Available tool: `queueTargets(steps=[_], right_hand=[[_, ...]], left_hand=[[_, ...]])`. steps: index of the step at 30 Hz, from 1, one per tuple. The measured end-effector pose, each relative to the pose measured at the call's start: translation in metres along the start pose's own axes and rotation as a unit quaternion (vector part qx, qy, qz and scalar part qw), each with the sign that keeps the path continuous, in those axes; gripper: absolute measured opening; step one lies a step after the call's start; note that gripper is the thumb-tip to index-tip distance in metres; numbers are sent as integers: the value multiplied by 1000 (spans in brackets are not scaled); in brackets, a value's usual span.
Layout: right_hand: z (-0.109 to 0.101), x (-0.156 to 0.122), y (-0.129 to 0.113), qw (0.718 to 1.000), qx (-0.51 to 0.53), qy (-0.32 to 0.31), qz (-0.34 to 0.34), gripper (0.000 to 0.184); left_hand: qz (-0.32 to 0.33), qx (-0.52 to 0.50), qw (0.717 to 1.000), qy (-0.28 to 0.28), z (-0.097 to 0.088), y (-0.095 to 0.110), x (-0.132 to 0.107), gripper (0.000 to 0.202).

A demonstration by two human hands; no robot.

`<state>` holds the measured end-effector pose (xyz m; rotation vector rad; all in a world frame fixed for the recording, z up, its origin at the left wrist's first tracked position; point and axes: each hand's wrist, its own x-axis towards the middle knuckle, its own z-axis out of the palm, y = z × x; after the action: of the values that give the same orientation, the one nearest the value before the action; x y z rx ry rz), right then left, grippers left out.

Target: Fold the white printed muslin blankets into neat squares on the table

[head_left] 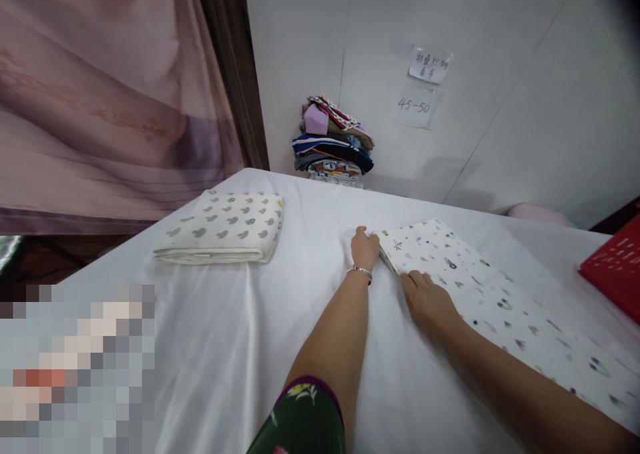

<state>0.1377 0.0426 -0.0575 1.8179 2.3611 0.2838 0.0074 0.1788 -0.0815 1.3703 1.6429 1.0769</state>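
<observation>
A long white cloth with small dark prints (pixel 500 301) lies folded in a strip across the right of the white-covered table (pixel 240 334). My left hand (pixel 364 249), with a bracelet at the wrist, is closed on the cloth's far left corner. My right hand (pixel 431 301) lies on the cloth's near edge, fingers curled against the layers. A folded cream cloth with grey prints (pixel 223 226) rests apart at the left of the table.
A stack of folded colourful clothes (pixel 333 141) sits at the far edge against the white wall, under two paper notes (pixel 423 84). A red basket (pixel 615 271) is at the right edge. A pink curtain (pixel 100 94) hangs at left.
</observation>
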Motion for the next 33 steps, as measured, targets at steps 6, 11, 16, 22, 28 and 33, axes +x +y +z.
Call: queueTargets(steps=[6,11,16,22,28,33], right_hand=[[2,-8,3,1000,14,-10,-18,47],[-4,-11,4,1000,17,-13,-5,51],[-16,-23,6,997,76,11,-30,53],[-37,-48,-17,986,149,37,-66,51],[-25,-81,-52,971,164,81,-157,44],[-7,-90,-58,951,120,181,-220,46]], left_hand=[[-9,4,1000,-1,0,1,3,44],[-8,11,1000,-3,-3,2,-1,44],[0,30,1000,-9,-18,7,-7,44],[63,83,994,6,-79,25,-27,42],[32,211,977,-4,-143,-17,-88,33],[39,196,980,-1,-155,-28,-113,27]])
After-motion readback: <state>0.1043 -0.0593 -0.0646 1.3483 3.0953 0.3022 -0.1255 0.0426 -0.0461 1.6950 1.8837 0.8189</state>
